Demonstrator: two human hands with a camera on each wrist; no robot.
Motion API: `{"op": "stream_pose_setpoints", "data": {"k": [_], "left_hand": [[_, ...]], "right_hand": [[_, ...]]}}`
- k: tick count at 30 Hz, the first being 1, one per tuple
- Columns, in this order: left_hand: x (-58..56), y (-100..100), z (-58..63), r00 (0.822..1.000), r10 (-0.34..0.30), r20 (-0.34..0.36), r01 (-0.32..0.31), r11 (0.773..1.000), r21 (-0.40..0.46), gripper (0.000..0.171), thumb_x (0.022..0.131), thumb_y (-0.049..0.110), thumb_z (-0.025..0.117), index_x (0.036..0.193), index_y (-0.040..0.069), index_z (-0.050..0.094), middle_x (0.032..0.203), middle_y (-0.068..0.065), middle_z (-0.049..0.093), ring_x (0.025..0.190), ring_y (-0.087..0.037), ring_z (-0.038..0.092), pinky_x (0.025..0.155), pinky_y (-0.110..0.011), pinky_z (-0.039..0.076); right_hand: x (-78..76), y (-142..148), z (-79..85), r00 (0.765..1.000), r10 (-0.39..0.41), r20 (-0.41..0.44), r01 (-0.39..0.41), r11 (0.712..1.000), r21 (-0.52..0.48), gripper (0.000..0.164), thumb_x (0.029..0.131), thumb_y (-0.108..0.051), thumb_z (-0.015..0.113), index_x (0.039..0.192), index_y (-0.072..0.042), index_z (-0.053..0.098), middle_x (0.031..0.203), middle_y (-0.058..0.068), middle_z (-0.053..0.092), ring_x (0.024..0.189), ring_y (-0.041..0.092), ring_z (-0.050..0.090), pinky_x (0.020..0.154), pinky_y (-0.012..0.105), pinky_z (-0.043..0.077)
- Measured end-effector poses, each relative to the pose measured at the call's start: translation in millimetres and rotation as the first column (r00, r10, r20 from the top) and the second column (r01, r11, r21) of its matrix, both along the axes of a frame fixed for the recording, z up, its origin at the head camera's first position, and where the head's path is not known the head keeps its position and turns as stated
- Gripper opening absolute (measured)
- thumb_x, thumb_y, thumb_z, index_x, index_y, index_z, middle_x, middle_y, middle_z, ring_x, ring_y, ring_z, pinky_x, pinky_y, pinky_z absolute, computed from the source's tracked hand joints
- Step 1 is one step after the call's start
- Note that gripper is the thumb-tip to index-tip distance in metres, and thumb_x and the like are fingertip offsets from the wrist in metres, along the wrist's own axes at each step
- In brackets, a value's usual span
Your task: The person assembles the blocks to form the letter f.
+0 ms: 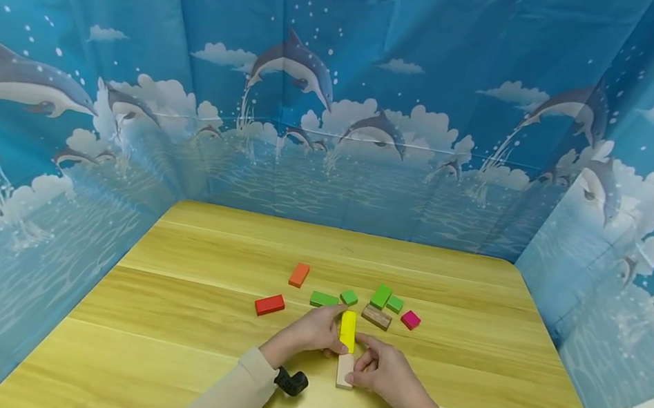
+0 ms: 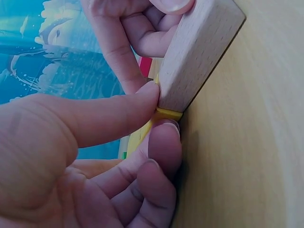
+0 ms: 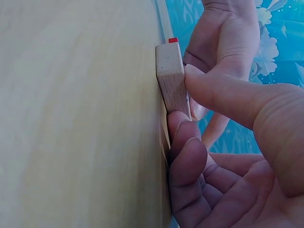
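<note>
the left hand (image 1: 318, 328) pinches a smooth, bright yellow rectangular block (image 1: 348, 329); the right hand (image 1: 387, 373), close beside it, grips a pale, fine-grained bare-wood rectangular block (image 1: 344, 372). the two blocks lie end to end, touching, on the yellowish wood-grain table (image 1: 156, 347). beyond lies a streaked brown wooden block (image 1: 376, 318).

Pale wooden block (image 3: 172, 78) in right hand (image 3: 266, 121)

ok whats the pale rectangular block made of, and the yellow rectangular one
Pale rectangular block: looks like bare, smooth wood; fine grain flecks show in the wrist views. Yellow rectangular block: probably painted wood, but its even colour shows no grain, so plastic is possible.
</note>
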State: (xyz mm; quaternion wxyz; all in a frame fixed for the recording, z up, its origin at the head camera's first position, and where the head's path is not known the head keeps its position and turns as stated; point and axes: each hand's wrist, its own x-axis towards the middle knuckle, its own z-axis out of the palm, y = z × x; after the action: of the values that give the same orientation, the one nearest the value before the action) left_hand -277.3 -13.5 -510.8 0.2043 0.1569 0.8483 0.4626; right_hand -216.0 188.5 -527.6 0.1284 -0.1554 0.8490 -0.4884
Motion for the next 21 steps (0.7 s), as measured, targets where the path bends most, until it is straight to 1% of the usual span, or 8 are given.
{"op": "stream_pose_setpoints", "data": {"k": [11,18,21], "left_hand": [[0.5,-2.2,0.9,1.000,-0.022,0.021,0.021,0.999,0.030,0.090,0.085,0.005,0.080,0.158,0.005,0.029,0.063,-0.009,0.064,0.049,-0.018,0.056,0.049,-0.026,0.042],[-0.5,-3.1,-1.4,1.000,-0.023,0.014,0.022,1.000,0.015,0.091,0.085,0.007,0.082,0.159,0.007,0.029,0.064,-0.007,0.064,0.051,-0.019,0.058,0.051,-0.027,0.044],[-1.0,-3.5,-3.2,0.999,-0.035,0.009,0.035,0.999,0.031,0.091,0.085,0.007,0.081,0.159,0.007,0.028,0.065,-0.007,0.064,0.052,-0.019,0.058,0.052,-0.027,0.045]], "right_hand": [[0.9,-2.1,1.2,1.000,-0.017,-0.005,0.017,1.000,0.000,0.084,0.082,-0.019,0.085,0.149,0.007,0.040,0.085,0.002,0.067,0.068,0.016,0.059,0.053,0.023,0.045],[-0.1,-1.9,-0.5,1.000,-0.013,-0.004,0.013,1.000,0.002,0.086,0.082,-0.019,0.085,0.150,0.006,0.039,0.086,0.002,0.067,0.070,0.017,0.060,0.054,0.023,0.047],[-0.7,0.5,-0.8,1.000,-0.016,0.003,0.016,1.000,-0.006,0.087,0.082,-0.021,0.086,0.150,0.006,0.039,0.086,0.003,0.067,0.070,0.019,0.060,0.055,0.024,0.047]]}}
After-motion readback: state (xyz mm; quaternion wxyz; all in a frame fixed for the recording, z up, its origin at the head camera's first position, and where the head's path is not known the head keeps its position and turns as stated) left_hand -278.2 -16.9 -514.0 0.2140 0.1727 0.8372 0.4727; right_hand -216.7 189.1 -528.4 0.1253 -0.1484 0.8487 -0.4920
